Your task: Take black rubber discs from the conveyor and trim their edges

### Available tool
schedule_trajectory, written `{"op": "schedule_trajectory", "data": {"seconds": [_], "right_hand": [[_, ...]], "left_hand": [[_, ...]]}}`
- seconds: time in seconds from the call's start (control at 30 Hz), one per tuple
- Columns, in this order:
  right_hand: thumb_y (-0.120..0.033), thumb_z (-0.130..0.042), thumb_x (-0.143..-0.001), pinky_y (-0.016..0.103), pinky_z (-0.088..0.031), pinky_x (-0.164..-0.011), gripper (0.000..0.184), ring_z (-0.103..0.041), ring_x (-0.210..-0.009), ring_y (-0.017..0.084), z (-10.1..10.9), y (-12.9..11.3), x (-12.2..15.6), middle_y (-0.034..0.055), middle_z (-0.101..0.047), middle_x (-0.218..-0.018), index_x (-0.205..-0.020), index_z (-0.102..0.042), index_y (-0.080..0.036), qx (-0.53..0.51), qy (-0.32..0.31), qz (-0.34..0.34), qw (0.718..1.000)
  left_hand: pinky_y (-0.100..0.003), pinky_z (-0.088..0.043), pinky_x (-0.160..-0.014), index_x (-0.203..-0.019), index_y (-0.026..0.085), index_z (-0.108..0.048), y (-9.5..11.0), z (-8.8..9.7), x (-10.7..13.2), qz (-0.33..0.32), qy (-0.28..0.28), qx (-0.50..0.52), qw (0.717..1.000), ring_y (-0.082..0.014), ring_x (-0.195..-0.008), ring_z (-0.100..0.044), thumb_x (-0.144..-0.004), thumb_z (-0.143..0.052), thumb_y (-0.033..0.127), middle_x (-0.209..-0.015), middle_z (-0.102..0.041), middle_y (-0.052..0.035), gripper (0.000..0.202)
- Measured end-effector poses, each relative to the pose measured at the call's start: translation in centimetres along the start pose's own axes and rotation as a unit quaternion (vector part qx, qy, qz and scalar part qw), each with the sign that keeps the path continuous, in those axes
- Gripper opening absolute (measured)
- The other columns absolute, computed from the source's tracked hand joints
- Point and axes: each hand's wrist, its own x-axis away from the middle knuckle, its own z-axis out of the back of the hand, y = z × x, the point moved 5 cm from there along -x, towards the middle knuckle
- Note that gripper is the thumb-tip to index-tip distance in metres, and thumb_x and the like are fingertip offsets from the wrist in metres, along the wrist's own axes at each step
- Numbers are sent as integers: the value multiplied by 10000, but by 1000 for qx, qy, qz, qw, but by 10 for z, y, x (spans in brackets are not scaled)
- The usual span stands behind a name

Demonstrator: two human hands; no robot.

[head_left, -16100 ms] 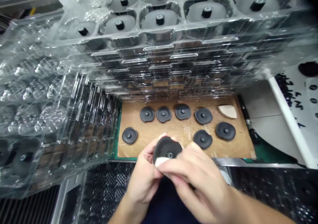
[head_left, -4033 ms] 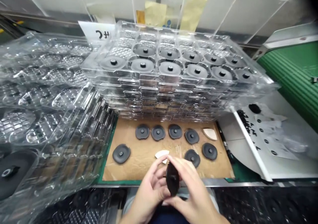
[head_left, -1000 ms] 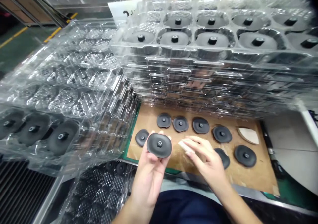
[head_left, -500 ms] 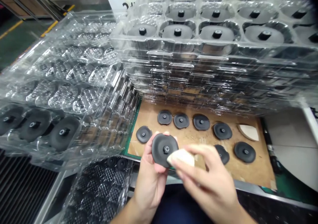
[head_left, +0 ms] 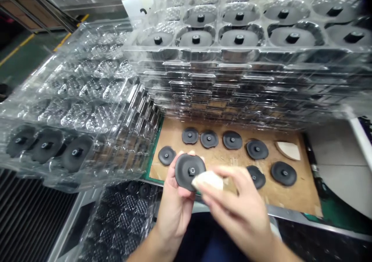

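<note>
My left hand (head_left: 177, 204) holds a dark grey, rounded disc part (head_left: 186, 169) with a small raised post at its middle, fingers around its edge. Pinched in my right hand (head_left: 238, 204) is a cream-white wedge-shaped pad (head_left: 210, 180), slightly blurred. Its tip meets the disc's lower right edge, near the post. Several more such discs lie on the brown cardboard (head_left: 229, 161), among them one disc (head_left: 166, 155) just left of my left hand and another disc (head_left: 256, 176) beyond my right hand. A second cream wedge pad (head_left: 288, 150) rests at the cardboard's right side.
A tall stack of clear plastic trays (head_left: 203, 76) with discs in its top layer stands behind the cardboard. To the left is another clear tray stack (head_left: 87, 111), three discs in its near row. A lower tray (head_left: 119, 219) sits beside my left forearm. Dark ribbed surface (head_left: 26, 215) at lower left.
The view has shifted slightly. Both hands keep hold of the disc and the pad, and the pad stays at the disc's lower right edge.
</note>
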Motion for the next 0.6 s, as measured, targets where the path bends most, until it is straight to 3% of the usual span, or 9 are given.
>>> {"op": "schedule_trajectory", "data": {"seconds": [0.1,0.23,0.37,0.6], "right_hand": [[-122,-576,-832,366,-479,-780,250,-526,-926,208,4,2,4,97,-580,-1004,-1033,-701,-203,20,24,-25,999],[-117,-560,-834,351,-494,-774,281,-531,-954,207,6,6,6,94,-574,-1038,-1062,-692,-217,-10,9,-7,1000],[-158,-571,-855,397,-475,-820,252,-533,-972,219,15,21,-3,83,-594,-1038,-1060,-690,-243,4,47,-65,997],[-111,-536,-858,386,-474,-817,268,-520,-988,224,12,4,-10,123,-587,-1080,-1064,-695,-174,-29,17,-8,999]], "left_hand": [[-206,-536,-840,-1015,298,-684,0,-1,1,-13,-1,-10,1000,-185,-999,-643,-415,-886,294,-1063,-697,16,633],[-201,-540,-821,-998,312,-689,-5,-6,2,3,-12,-12,1000,-184,-977,-656,-469,-874,263,-1067,-699,24,562],[-142,-518,-809,-998,298,-700,-7,-14,3,-3,-32,-13,999,-145,-977,-651,-512,-851,301,-1093,-704,-1,509],[-103,-523,-727,-1007,311,-699,-16,-17,5,39,-8,-32,999,-131,-948,-657,-460,-879,259,-1102,-710,2,578]]}}
